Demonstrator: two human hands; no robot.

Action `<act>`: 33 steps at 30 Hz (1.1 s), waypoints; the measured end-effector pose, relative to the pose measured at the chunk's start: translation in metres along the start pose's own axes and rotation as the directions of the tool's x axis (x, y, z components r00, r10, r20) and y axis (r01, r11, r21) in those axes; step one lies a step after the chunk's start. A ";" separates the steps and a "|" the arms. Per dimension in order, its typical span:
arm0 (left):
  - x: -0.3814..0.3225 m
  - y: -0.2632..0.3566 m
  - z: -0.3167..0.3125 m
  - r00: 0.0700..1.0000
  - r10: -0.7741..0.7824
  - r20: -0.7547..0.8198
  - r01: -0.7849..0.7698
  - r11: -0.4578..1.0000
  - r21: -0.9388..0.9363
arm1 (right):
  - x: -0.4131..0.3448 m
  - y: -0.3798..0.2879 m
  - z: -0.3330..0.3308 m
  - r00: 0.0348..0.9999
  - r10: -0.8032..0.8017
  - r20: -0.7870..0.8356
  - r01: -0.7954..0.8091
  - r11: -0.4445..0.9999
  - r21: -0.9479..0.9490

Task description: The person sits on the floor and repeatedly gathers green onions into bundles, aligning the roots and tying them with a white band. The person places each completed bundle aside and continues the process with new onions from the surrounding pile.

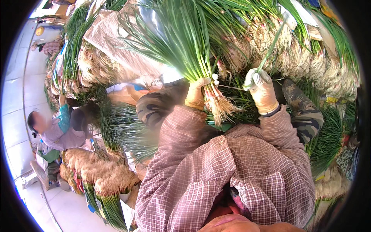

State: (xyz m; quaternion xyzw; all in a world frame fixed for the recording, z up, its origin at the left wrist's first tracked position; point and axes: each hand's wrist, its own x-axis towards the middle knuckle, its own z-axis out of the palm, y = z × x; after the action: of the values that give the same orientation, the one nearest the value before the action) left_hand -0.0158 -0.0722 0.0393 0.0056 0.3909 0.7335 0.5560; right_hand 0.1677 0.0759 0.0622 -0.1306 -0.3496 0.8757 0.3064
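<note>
My left hand (197, 92), in a yellowish glove, grips a bunch of green onions (191, 55) just above the roots. The long leaves fan out up and away, and the pale roots (221, 108) hang towards me. My right hand (261, 88), gloved with whitish fingertips, is raised to the right of the bunch, apart from it. Pinched in its fingers is a single green leaf or stalk (271, 49) that points upward. A thin pale strand (230, 86) runs between the bunch and my right hand. Loose green leaves (243, 107) lie below, between my knees.
Rooted onion bundles (287, 52) are piled ahead on the right, others (95, 69) on the left beside a woven plastic sack (127, 43). More bundles (98, 171) lie behind left. A co-worker (62, 127) sits at left; another person (52, 47) is farther off. Cut leaves (127, 124) are heaped beside me.
</note>
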 end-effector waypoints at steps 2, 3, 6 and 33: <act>0.002 0.000 0.001 1.000 0.000 0.028 -0.001 0.999 0.044 | -0.008 -0.012 -0.019 0.910 0.409 -0.074 -0.344 0.642 -0.685; 0.002 -0.002 0.002 0.998 0.012 0.067 -0.016 0.998 0.060 | -0.007 -0.014 -0.026 0.790 0.580 -0.200 -0.315 0.103 -0.943; 0.001 -0.007 0.007 0.998 0.066 0.000 -0.066 0.992 0.107 | 0.012 -0.009 -0.024 0.948 0.315 0.036 0.037 0.001 -0.999; 0.013 0.013 0.007 0.994 -0.098 0.054 0.100 0.994 -0.053 | 0.026 0.036 -0.007 0.883 0.356 0.307 0.055 0.570 -0.820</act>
State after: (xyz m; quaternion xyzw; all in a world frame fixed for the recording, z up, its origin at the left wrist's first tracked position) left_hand -0.0284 -0.0581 0.0467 -0.0104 0.3558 0.7152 0.6014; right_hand 0.1348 0.0751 0.0314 -0.0844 -0.7560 0.6474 0.0473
